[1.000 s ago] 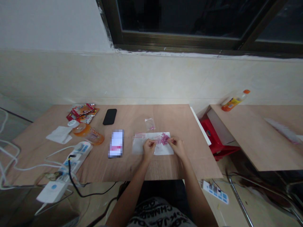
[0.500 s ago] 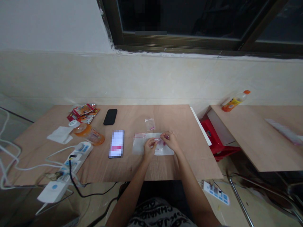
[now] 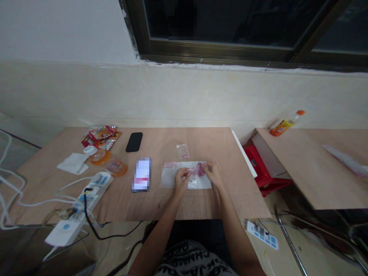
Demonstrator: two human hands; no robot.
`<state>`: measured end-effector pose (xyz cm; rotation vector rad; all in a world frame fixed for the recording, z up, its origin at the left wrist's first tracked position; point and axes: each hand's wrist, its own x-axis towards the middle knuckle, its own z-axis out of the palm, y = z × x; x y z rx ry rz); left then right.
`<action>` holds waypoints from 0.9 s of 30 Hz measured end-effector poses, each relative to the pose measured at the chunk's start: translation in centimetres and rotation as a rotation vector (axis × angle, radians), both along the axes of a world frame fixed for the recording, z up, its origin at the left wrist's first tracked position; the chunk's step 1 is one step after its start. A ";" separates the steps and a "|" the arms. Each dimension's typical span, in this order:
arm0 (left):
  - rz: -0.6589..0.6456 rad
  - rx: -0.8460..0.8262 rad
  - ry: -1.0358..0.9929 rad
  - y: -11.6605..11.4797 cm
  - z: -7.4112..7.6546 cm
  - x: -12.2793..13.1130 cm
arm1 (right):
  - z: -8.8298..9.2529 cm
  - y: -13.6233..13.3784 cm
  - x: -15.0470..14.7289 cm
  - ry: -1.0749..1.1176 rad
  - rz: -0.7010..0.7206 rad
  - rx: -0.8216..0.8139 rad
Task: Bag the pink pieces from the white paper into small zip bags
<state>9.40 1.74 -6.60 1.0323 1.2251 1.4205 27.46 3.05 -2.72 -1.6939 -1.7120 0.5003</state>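
My left hand point(image 3: 181, 178) is closed in a pinch at the pink-striped edge of a small clear zip bag point(image 3: 192, 184). Just right of it, a cluster of small pinkish-red beads point(image 3: 200, 169) shows over a white sheet point(image 3: 205, 184). My right hand point(image 3: 214, 173) is at the right side of these beads, thumb and forefinger brought together; whatever is between them is too small to make out. Under my left hand and to its left, a larger clear zip bag point(image 3: 168, 179) with a pink strip lies flat. Another small clear bag point(image 3: 182, 151) with a few reddish bits rests beyond the sheet.
To the left lie a lit phone point(image 3: 141, 174), a black phone point(image 3: 134, 142), an orange drink bottle point(image 3: 107, 162), tissue point(image 3: 73, 164), snack packets point(image 3: 102, 137) and a power strip point(image 3: 92, 195) with cables. A red stool point(image 3: 260, 168) stands between the two tables.
My right hand has shifted slightly right, away from my left hand, and the red beads are now uncovered. My left hand stays about where it was.
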 end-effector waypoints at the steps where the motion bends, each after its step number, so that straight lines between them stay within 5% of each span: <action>1: 0.006 0.000 -0.003 0.0 0.0 0.0 | -0.3 -0.3 0.4 -0.021 -0.026 0.001; 11: 0.051 0.009 -0.039 0.0 -0.1 0.1 | -1.5 -2.7 0.8 -0.148 -0.037 -0.104; 27: 0.041 0.018 -0.050 0.0 -0.2 0.1 | -1.4 -2.9 0.7 -0.186 -0.033 -0.185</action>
